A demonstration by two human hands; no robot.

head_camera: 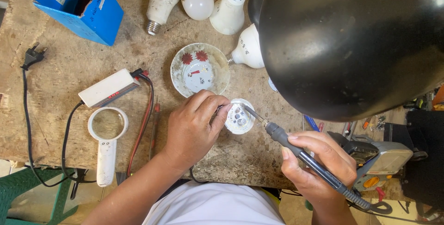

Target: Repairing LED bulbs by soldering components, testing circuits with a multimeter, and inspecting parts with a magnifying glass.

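Round white light board (240, 116) with small yellow squares and silver dots, flat on the worn bench (69, 58) below a flowered dish (200, 70), left hand (194, 125) pinching its edge, right hand (319, 162) gripping a soldering iron (300, 153), tip touching the board.
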